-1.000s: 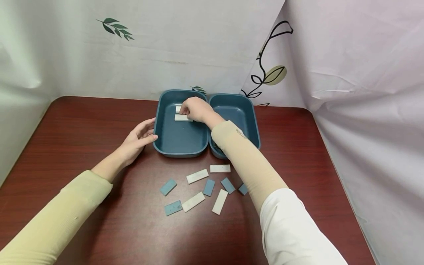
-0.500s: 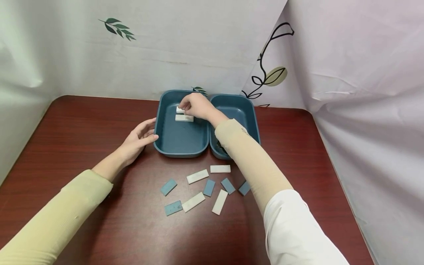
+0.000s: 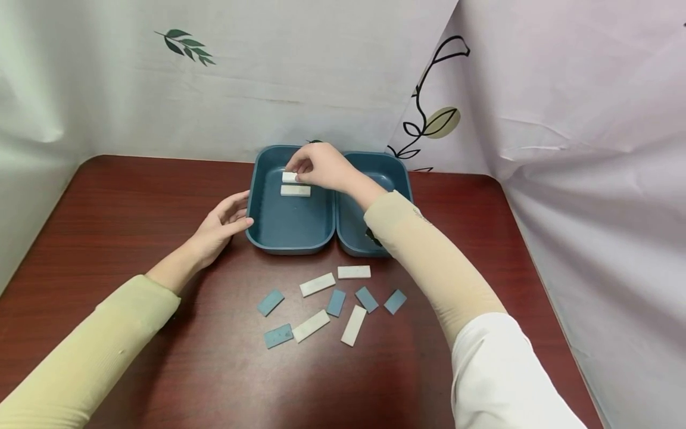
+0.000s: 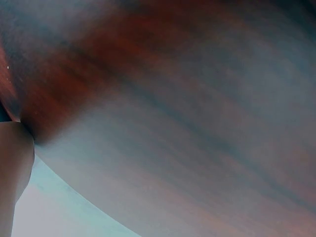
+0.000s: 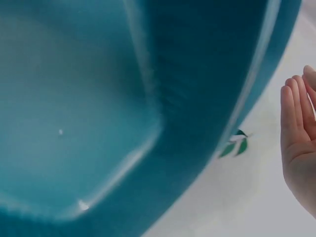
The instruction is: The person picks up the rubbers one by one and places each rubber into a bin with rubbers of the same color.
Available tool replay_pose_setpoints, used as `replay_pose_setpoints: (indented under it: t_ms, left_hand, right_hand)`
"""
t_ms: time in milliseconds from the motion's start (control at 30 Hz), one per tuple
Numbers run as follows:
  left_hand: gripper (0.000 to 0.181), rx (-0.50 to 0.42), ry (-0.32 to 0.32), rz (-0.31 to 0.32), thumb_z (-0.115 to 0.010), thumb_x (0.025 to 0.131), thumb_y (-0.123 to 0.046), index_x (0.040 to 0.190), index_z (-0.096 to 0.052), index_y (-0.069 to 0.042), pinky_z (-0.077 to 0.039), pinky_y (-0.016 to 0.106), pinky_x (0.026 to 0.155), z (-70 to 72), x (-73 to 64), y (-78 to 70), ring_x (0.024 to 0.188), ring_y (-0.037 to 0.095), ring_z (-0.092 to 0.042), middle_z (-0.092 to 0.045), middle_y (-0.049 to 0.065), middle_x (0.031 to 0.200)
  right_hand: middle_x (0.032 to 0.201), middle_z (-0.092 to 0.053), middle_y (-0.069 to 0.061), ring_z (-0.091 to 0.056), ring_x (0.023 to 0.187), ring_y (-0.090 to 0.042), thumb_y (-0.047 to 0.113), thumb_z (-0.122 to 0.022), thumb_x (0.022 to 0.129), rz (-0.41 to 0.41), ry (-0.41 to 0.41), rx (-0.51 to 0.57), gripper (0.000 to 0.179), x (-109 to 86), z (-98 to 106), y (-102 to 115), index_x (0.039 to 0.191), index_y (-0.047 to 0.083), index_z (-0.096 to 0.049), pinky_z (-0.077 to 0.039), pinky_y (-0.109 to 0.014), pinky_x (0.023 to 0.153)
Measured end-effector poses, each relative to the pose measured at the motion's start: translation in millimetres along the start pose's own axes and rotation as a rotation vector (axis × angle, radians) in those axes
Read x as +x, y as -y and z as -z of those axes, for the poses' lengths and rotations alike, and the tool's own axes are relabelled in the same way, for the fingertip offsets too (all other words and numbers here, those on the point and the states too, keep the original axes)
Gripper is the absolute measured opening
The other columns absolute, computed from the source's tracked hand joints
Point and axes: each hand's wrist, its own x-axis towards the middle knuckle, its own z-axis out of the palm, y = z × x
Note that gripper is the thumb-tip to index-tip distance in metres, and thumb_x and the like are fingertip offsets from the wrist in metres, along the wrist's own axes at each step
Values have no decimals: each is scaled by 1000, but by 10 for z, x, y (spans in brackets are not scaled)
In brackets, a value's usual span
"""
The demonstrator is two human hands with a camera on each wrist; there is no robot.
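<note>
Rising a little, your right hand (image 3: 326,167) has thumb and finger apart; the far white block (image 3: 288,177), beneath them in the tray (image 3: 292,226), looks set down beside the near block (image 3: 295,190); your left hand (image 3: 217,227), fingers relaxed, touches the tray's side

The left arm (image 3: 99,351), in a snug, pale yellow-green fabric sleeve (image 3: 142,301), slanted forward from the lower left, its wrist (image 3: 174,271) bare; the left hand (image 3: 217,231) had its fingers (image 3: 234,204) extended and its thumb (image 3: 241,226) spread apart from them. The right arm (image 3: 439,277), in a white fabric sleeve (image 3: 504,369) with a snug beige fabric sleeve (image 3: 407,229) covering the forearm, slanted forward and leftward to the right hand (image 3: 327,167), whose fingers bent gently downward, lying close together in the right wrist view
</note>
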Motion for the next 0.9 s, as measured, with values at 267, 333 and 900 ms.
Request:
replay_pose_setpoints:
  t_ms: [267,333,900]
  left_hand:
    - [62,-1,-2,5,-56,110,-8,167,-32,-12,-46,13,105,-3,-6,-1,129,1,-58,-49,-11,148]
    - [62,0,-3,6,-56,110,-8,167,-31,-12,-45,13,105,-5,-9,-3,129,1,-58,-49,-11,148]
    - [63,10,-10,17,-57,110,-9,167,-31,-13,-44,12,105,-5,-13,-7,129,2,-56,-48,-11,149]
  right_hand:
    - [124,-74,-12,-72,110,-21,6,-73,101,51,-20,32,25,-304,120,138,126,4,-76,-59,-25,97]
    - [124,-74,-11,-72,109,-20,5,-73,100,62,-23,44,25,-392,133,154,125,4,-77,-59,-25,96]
    - [119,-75,-10,-75,104,-19,3,-77,97,139,-62,90,24,-1170,28,52,121,7,-79,-62,-30,95]
